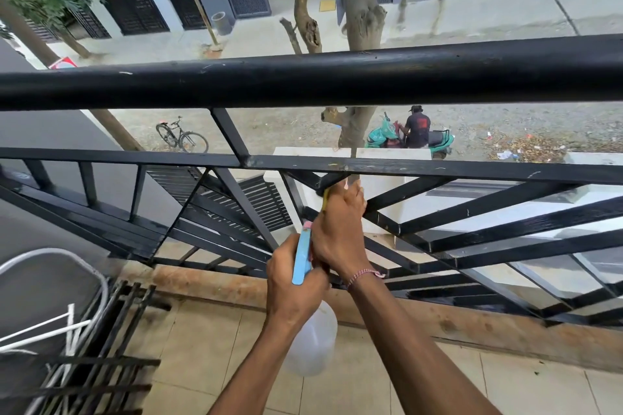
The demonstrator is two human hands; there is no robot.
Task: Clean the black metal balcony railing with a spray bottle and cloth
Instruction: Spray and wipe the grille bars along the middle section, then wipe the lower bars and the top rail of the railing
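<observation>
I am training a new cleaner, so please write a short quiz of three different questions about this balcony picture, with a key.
1. True or false: the left hand grips the spray bottle.
2. Where is the right hand?
A. on the thick top rail
B. at a slanted bar just under the middle rail
C. on the tiled floor
3. Fill in: the bottle's trigger head is light ____.

Key: 1 true; 2 B; 3 blue. Only a yellow edge shows by the right hand; the cloth cannot be confirmed.

Glossy black metal railing [303, 77]; translucent plastic bottle [313, 340]
</observation>
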